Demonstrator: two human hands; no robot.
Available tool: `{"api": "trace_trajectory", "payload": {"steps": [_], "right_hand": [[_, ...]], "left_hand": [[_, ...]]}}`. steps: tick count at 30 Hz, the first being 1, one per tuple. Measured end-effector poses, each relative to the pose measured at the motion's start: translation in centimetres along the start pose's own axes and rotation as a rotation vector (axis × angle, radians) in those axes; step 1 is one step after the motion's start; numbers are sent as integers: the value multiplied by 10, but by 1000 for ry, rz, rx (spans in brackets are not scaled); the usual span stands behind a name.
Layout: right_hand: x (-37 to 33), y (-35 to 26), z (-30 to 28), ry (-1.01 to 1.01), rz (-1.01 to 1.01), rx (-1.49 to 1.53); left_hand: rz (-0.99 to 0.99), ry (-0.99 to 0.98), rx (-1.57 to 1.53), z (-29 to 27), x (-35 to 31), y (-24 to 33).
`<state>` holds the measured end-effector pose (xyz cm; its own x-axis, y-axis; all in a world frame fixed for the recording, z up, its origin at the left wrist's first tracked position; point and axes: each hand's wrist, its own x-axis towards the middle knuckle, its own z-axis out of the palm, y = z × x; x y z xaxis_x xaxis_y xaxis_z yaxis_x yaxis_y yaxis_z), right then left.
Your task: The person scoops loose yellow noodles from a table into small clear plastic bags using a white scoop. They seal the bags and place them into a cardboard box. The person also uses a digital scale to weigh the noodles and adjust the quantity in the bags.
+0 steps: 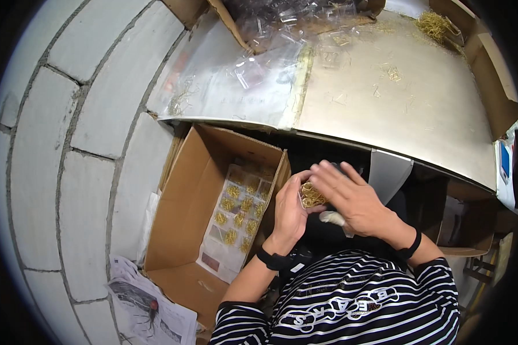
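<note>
My left hand (pixel 289 214) is closed around a small clear plastic box (pixel 302 201), held just right of the cardboard carton. Thin gold-coloured wire pieces (pixel 312 195), like small hooks or pins, fill the box up to its mouth. Over its right side lies my right hand (pixel 355 202), fingers stretched out and close to the wire pieces. A white covering (pixel 332 218) is on the right thumb. Inside the cardboard carton (pixel 175 201) on the left, several clear boxes with gold pieces (pixel 238 215) sit in rows. The underside of the held box is hidden.
A metal-topped table (pixel 380 109) spans the far side, with loose gold pieces (pixel 392 73) scattered on it. Many clear plastic boxes (pixel 288 26) are heaped at the back. A gold wire pile (pixel 434 26) lies far right. Printed paper (pixel 149 305) is at lower left, beside the block wall (pixel 92 126).
</note>
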<state>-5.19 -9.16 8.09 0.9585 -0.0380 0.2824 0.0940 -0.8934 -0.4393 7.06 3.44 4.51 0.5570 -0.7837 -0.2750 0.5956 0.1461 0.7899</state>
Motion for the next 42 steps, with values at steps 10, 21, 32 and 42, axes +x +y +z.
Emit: {"api": "trace_trajectory", "payload": {"steps": [10,21,32,42], "right_hand": [[5,6,3,-55,-7,207],[54,-1,21,-143,-165,-159],[33,11,-19,388,300,552],[-21,10,1,31,646,756]], "left_hand": [[-36,-6,-15,-1,-2,-1],[9,-22,-286,5,-8,2],[4,-8,-77,-11,-21,13],[-34,37,-64,-3,-19,0]]}}
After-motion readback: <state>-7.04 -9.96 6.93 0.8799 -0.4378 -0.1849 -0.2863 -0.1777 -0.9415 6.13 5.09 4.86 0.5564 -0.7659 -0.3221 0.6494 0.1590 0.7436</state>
